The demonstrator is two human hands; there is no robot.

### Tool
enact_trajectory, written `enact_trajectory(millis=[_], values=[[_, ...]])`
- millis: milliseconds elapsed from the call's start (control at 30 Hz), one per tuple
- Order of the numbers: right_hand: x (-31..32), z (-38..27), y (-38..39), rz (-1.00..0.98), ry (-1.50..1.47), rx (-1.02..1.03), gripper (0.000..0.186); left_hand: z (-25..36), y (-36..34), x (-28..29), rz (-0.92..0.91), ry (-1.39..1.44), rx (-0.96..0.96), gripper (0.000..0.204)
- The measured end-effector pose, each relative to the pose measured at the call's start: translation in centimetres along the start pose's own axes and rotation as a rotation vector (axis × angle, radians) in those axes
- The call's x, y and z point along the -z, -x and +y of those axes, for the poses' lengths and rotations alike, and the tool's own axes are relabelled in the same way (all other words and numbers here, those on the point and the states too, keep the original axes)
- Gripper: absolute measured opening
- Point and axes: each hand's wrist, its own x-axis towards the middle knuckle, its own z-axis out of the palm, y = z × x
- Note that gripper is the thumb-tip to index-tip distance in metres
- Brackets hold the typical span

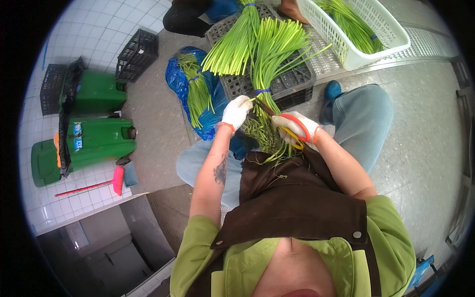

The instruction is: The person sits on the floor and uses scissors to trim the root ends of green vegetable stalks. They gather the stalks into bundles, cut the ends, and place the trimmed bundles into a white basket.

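Observation:
My right hand [299,126], in a white glove, is closed round the scissors [300,139] with red and yellow handles. Their dark blades point up and left, beside a bundle of long green stalks that look like garlic scapes [269,54], tied with a purple band. At the near end of that bundle my left hand [236,113], gloved too, pinches a thin green stalk. A second tied bundle [230,49] lies just left of it, both on an upturned black crate [292,91]. Below the blades, loose thin green ends [264,136] are heaped near my brown apron [297,208].
Left of the crate, blue plastic [210,126] holds more tied stalks [195,91]. A white basket [356,59] with another bundle stands at the far right. Green bins [99,141], a black crate [138,54] and a pink broom [118,180] are at the left. Another person's dark-clothed leg [185,20] shows at the top.

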Motion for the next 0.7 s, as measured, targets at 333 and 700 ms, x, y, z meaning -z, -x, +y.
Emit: enact_trajectory(millis=[333, 700], values=[[-1.1, 2.3, -1.8, 0.185, 0.222, 0.226, 0.033, 1.9, 2.8, 1.2, 0.19, -0.626, 0.087, 0.035], [0.1, 5.0, -5.1, 0.583, 0.6, 0.138, 0.078, 7.5, 1.5, -4.7, 0.157, -0.824, -0.087, 0.043]])
